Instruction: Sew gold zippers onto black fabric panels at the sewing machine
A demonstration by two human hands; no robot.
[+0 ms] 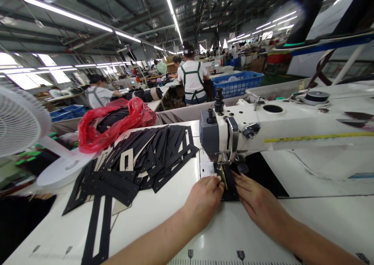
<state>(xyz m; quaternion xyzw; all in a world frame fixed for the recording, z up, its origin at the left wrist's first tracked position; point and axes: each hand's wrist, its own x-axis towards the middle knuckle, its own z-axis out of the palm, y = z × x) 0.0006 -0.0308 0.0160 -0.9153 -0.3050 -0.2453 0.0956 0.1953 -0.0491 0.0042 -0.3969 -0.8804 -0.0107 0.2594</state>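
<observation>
A sewing machine (216, 134) stands over the white table, its needle area above a black fabric piece (230, 195). Along that piece runs a zipper (224, 178) with gold-coloured teeth. My left hand (204, 198) has its fingers bent and pressed together at the zipper's left side, gripping the work; its fingertips are partly hidden. On the other side, my right hand (257, 198) rests with fingers stretched out flat along the fabric's right edge. More black material (270, 177) spreads under the machine arm, behind my right hand.
Left of the machine lies a loose pile of black frame-shaped pieces (122, 187). Beyond it are a red plastic bag (117, 121) and a white fan (62, 165). A blue basket (236, 83) and several people at work are farther back. A ruler scale marks the table's front edge.
</observation>
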